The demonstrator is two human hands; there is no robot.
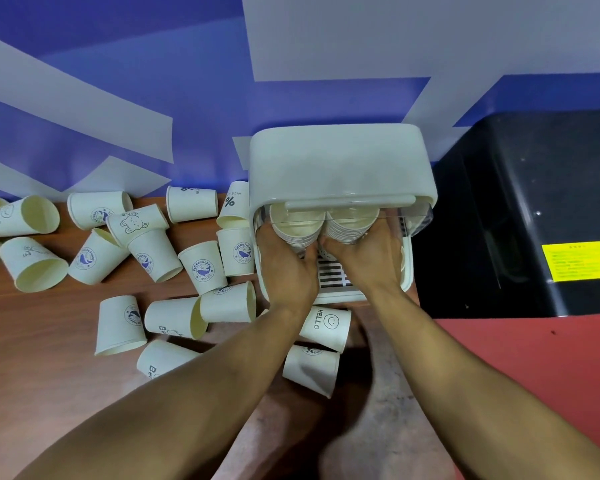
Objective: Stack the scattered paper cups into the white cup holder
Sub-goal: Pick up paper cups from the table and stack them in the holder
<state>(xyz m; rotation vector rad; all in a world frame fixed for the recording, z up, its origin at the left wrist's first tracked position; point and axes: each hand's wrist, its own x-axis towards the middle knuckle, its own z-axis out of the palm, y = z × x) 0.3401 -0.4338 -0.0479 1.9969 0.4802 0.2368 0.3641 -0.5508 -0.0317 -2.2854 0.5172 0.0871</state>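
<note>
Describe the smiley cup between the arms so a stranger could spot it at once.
Find the white cup holder against the blue wall. Just in front of its base, between the forearms, the smiley cup lies on its side. The neighbouring cup shows a round emblem; this one reads HELLO.

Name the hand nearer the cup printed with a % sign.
Left. The left hand holds a cup stack just right of the % cup; the right hand holds the next stack, farther right.
</note>
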